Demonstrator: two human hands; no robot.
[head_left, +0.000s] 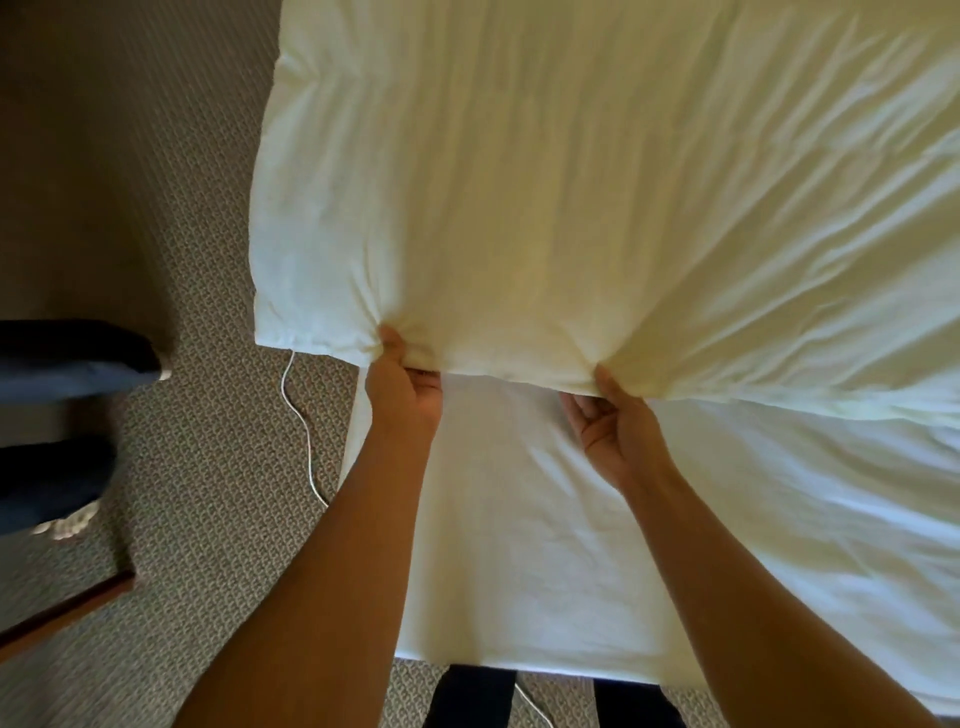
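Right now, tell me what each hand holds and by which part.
The duvet, by its near edge: the left hand pinches it close to the left corner, the right hand farther along the same edge.

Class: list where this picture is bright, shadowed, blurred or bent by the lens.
Head view: light glows yellowish through the duvet above the left hand and right hand; the sheet looks cooler; the carpet darkens top left; the legs are motion-blurred; the wide lens bows the duvet's edge.
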